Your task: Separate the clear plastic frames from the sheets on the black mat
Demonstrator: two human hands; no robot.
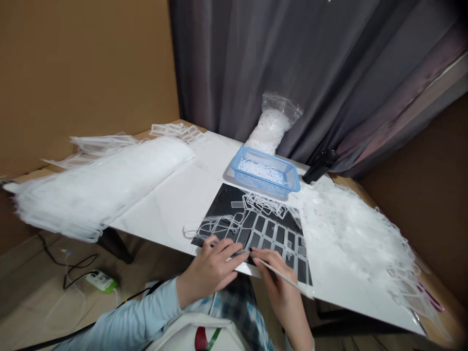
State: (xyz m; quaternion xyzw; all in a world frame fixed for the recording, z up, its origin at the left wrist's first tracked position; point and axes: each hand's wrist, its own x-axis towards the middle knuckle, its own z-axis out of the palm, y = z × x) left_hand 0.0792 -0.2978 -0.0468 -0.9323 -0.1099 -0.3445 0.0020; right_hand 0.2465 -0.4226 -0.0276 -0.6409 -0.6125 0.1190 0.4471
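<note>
A grid-like translucent plastic frame sheet [268,233] lies on a black mat [219,200] at the table's front edge. My left hand [214,265] rests over the lower left of that sheet, fingers stretched out and touching it. In my right hand [280,278] is a thin white pen-like stick [280,274], slanting down to the right; dark bits show by the fingertips. The fingertips of both hands are close together at the sheet's lower edge. Loose pale plastic outlines [265,204] are heaped on the mat's upper part. What lies beneath my left fingers is hidden.
Behind the mat stands a blue basket [241,155] holding white strips, with a filled clear bag [270,127] behind it. A large white bundle [106,180] lies left, a pile of translucent pieces [358,234] right. A black cylinder [321,165] leans near the curtain [226,63].
</note>
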